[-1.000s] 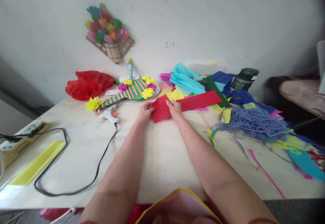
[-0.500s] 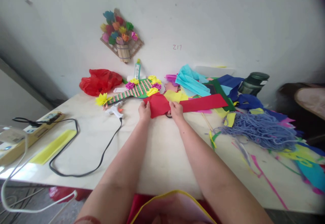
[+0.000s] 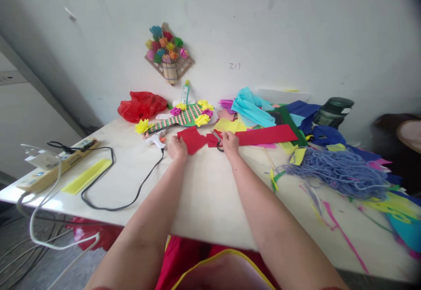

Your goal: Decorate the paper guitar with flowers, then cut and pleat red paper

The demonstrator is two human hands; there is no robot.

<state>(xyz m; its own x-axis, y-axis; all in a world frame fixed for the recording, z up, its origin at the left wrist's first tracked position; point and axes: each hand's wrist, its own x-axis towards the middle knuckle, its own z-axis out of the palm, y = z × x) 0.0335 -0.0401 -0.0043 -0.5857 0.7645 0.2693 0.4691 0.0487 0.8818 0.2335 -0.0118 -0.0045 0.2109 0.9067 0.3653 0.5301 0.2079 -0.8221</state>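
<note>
Counter (image 3: pixel 204 202): pale, bare at lower centre of the frame.
Left hand (image 3: pixel 177 148): closed on the near corner of the red sheet piece (image 3: pixel 192 139), centre frame.
Right hand (image 3: pixel 229 142): wrapped around scissors (image 3: pixel 217 141), blades at the red strip (image 3: pixel 263 135).
Handling: the red sheet looks light, thin and floppy; judged best pinched at an edge, close to the cut.
Far: glue gun (image 3: pixel 156 139), flower craft (image 3: pixel 187 115).
</note>
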